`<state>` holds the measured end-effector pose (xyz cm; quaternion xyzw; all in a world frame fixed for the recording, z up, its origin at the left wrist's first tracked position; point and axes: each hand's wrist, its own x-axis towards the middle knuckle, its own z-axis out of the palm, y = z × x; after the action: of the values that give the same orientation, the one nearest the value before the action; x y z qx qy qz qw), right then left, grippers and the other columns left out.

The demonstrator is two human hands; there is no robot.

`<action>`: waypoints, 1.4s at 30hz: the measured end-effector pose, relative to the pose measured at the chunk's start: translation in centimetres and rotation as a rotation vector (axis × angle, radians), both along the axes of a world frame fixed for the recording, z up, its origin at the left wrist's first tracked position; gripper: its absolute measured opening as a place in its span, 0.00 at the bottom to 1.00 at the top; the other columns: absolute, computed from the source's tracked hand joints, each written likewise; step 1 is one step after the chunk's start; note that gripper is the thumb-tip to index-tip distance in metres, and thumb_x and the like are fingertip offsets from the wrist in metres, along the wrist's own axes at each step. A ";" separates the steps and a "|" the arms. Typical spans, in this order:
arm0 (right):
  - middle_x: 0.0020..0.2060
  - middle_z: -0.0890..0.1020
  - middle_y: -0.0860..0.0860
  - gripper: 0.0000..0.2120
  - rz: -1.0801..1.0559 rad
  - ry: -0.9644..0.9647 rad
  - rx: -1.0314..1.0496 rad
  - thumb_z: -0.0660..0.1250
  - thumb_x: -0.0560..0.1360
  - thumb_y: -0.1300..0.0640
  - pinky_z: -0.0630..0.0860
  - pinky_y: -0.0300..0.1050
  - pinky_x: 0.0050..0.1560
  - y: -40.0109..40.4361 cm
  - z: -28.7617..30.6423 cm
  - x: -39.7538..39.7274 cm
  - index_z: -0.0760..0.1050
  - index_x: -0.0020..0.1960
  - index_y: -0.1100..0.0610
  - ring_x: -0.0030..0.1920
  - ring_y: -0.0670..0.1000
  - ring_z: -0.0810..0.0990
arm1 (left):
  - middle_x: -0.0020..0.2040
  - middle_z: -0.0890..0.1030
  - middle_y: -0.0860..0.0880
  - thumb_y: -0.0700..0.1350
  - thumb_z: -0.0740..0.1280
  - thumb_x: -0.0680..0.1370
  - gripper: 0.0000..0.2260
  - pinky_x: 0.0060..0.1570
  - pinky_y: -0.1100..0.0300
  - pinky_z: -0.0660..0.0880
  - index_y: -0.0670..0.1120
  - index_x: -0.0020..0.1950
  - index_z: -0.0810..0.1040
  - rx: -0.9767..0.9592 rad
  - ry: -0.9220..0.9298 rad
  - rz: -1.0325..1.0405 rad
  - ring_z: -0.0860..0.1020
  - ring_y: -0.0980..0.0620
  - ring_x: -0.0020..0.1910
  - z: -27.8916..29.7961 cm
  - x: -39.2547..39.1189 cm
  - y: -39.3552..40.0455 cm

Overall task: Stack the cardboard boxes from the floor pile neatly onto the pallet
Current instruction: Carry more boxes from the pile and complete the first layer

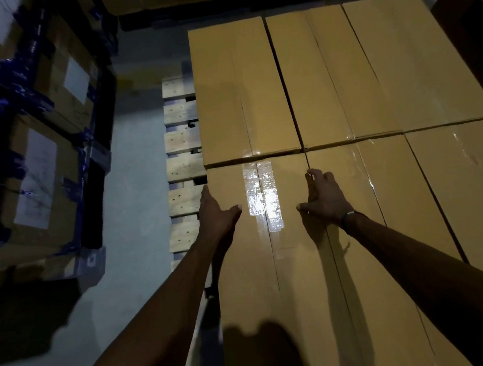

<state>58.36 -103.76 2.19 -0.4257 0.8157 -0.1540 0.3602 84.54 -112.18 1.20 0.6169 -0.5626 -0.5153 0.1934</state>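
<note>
Nearest box (271, 267), long and taped, lies on the pallet (183, 167) along its left edge, butted against the far row of boxes (327, 79). Left hand (218, 214) lies against its left top edge, fingers straight, thumb on the lid. Right hand (325, 201) rests spread on its right top edge, gripping nothing. Judgement: stiff carton, slick tape (263, 195), probably weighty; hold it by the long side edges.
</note>
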 end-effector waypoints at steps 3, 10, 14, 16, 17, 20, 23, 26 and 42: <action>0.76 0.60 0.60 0.50 0.042 0.054 -0.016 0.83 0.67 0.57 0.72 0.62 0.71 -3.1 0.3 -0.8 0.58 0.80 0.56 0.73 0.64 0.66 | 0.72 0.74 0.46 0.41 0.81 0.71 0.48 0.64 0.53 0.74 0.46 0.82 0.55 0.006 0.009 -0.004 0.74 0.46 0.68 -0.1 -0.7 -3.0; 0.80 0.58 0.55 0.57 0.120 0.144 -0.003 0.86 0.62 0.57 0.68 0.58 0.74 -8.5 1.3 -2.2 0.56 0.82 0.55 0.77 0.61 0.60 | 0.83 0.58 0.46 0.39 0.85 0.64 0.59 0.69 0.57 0.66 0.52 0.84 0.50 -0.044 -0.093 -0.132 0.60 0.43 0.80 -1.0 -1.7 -8.2; 0.81 0.56 0.54 0.57 0.159 0.163 0.036 0.85 0.62 0.58 0.62 0.57 0.77 -9.5 1.2 -2.3 0.55 0.82 0.55 0.79 0.61 0.56 | 0.84 0.53 0.44 0.38 0.85 0.64 0.59 0.71 0.58 0.62 0.49 0.85 0.50 -0.053 -0.166 -0.216 0.55 0.43 0.82 -1.2 -2.1 -9.6; 0.81 0.57 0.55 0.57 0.152 0.144 0.035 0.85 0.62 0.59 0.63 0.57 0.77 -9.7 1.2 -2.2 0.56 0.82 0.56 0.79 0.61 0.57 | 0.84 0.54 0.44 0.38 0.85 0.64 0.59 0.67 0.63 0.61 0.47 0.84 0.51 -0.059 -0.185 -0.227 0.56 0.43 0.81 -1.0 -2.3 -10.0; 0.81 0.58 0.55 0.57 0.151 0.136 0.028 0.85 0.61 0.60 0.63 0.58 0.77 -9.8 1.1 -2.3 0.57 0.82 0.56 0.79 0.61 0.57 | 0.84 0.54 0.44 0.37 0.85 0.63 0.59 0.66 0.64 0.61 0.47 0.84 0.51 -0.057 -0.189 -0.222 0.56 0.43 0.81 -0.9 -2.4 -10.1; 0.79 0.60 0.58 0.54 0.140 0.114 -0.002 0.83 0.63 0.65 0.67 0.58 0.75 -10.4 1.0 -2.4 0.59 0.81 0.55 0.77 0.63 0.59 | 0.83 0.55 0.44 0.37 0.85 0.63 0.58 0.66 0.63 0.63 0.46 0.84 0.53 -0.043 -0.197 -0.199 0.57 0.44 0.81 -0.4 -2.7 -10.0; 0.76 0.61 0.61 0.47 0.109 0.100 -0.055 0.76 0.66 0.72 0.69 0.55 0.71 -11.2 0.9 -2.1 0.62 0.80 0.53 0.75 0.64 0.60 | 0.82 0.58 0.45 0.37 0.86 0.61 0.58 0.70 0.60 0.63 0.45 0.83 0.55 -0.039 -0.180 -0.170 0.59 0.44 0.80 0.0 -2.7 -10.2; 0.74 0.63 0.61 0.46 0.090 0.066 -0.085 0.76 0.64 0.72 0.70 0.59 0.70 -10.8 0.5 -2.5 0.65 0.77 0.52 0.73 0.65 0.61 | 0.81 0.60 0.44 0.39 0.87 0.60 0.58 0.72 0.56 0.64 0.45 0.83 0.57 -0.052 -0.184 -0.173 0.61 0.43 0.79 -0.3 -2.6 -10.2; 0.66 0.72 0.50 0.30 0.351 -0.078 -0.267 0.72 0.69 0.62 0.71 0.47 0.61 -9.1 -0.4 0.7 0.71 0.70 0.51 0.64 0.52 0.67 | 0.78 0.65 0.44 0.43 0.87 0.60 0.56 0.68 0.60 0.63 0.43 0.81 0.60 -0.154 -0.222 -0.244 0.65 0.45 0.76 -1.3 -2.0 -9.8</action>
<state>59.01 -112.81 1.76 -0.5987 0.6870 -0.2121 0.3531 82.54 -121.95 -0.06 0.5805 -0.6889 -0.4191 0.1129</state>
